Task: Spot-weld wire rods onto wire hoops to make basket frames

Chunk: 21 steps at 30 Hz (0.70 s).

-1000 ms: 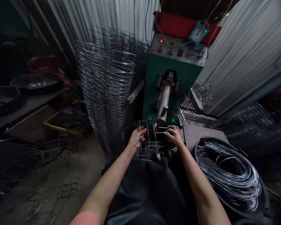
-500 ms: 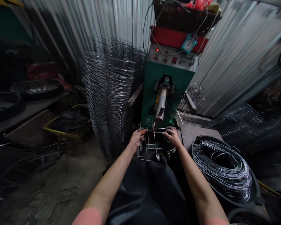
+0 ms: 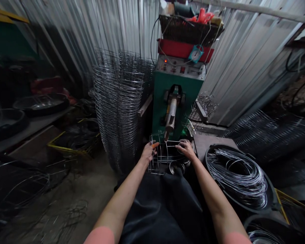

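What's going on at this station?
A person sits or stands at a green machine, both hands on wirework. The left hand holds a wire frame, with something orange at its fingers. The right hand pinches a thin wire running toward the frame. They meet around the machine's lower metal tip; actual contact is too small to tell.

The green machine (image 3: 159, 98) is finished in smooth paint. Behind it, the wall (image 3: 128, 27) is clad in ridged, dull-sheened sheet metal. Glossy metal wire is seen in the stacked baskets (image 3: 118, 112) left of it and the coil (image 3: 251, 189) at its right. Before it, the wire frame (image 3: 159, 159) is formed of thin, shiny metal.
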Available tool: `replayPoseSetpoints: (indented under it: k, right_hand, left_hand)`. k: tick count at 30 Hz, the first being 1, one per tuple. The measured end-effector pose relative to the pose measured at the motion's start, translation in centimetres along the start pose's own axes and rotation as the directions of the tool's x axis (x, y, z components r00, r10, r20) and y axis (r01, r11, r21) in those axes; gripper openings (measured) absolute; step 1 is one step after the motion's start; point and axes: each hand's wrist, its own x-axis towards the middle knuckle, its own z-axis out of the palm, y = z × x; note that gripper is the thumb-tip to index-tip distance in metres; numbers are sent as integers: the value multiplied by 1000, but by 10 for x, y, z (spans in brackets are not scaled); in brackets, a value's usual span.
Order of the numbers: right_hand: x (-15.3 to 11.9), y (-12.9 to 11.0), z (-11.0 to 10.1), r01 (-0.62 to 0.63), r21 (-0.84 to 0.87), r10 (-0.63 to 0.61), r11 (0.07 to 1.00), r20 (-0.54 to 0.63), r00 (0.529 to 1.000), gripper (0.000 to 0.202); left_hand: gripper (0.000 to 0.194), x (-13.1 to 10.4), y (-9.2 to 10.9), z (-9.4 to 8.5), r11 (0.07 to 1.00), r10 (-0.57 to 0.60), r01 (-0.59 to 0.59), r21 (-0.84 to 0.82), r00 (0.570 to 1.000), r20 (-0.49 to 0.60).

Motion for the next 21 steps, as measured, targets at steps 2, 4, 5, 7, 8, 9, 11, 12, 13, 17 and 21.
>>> replayPoseSetpoints:
  k: [2, 4, 5, 7, 8, 9, 11, 12, 13, 17, 21]
  right_hand:
    - [1, -1, 0, -11, 6, 11, 1000, 5, 1000, 33]
    - [1, -3, -1, -24, 9, 24, 1000, 1, 1000, 34]
    - [1, -4, -1, -27, 9, 27, 1000, 1, 1000, 34]
    - [0, -7, -3, -28, 3, 28, 1000, 8, 1000, 35]
    - [-1, -8, -3, -29, -2, 29, 1000, 13, 999, 35]
    - [-1, -9, -4, -31, -5, 31, 1000, 18, 999, 35]
    - [-2, -9, -4, -38, -8, 38, 999, 27, 999, 35]
    - [-2, -9, -4, -42, -8, 43, 999, 27, 999, 35]
    - [-1, -8, -3, -46, -5, 46, 999, 28, 999, 34]
    - [7, -3, -2, -61, 21, 59, 998, 56, 997, 31]
    - [13, 0, -4, -27, 39, 23, 999, 106, 994, 31]
  left_hand:
    - [45, 0, 2, 1, 1000, -8, 8, 2, 1000, -5]
    - [43, -1, 3, 2, 1000, -20, 20, 6, 1000, -10]
    - [42, -1, 3, 2, 1000, -27, 27, 9, 1000, -13]
    - [42, -1, 3, 2, 999, -41, 41, 17, 999, -16]
    - [42, -1, 3, 2, 999, -47, 47, 21, 999, -16]
    - [44, -1, 3, 1, 998, -52, 53, 24, 998, -16]
    - [47, 0, 3, 0, 997, -63, 63, 33, 998, -15]
    - [48, 1, 4, 0, 997, -64, 64, 37, 998, -13]
    - [48, 2, 5, 0, 997, -60, 60, 39, 998, -9]
    - [53, 4, 6, 1, 999, -15, 14, 45, 1000, 9]
    - [58, -1, 5, 4, 998, 30, -30, 49, 999, -15]
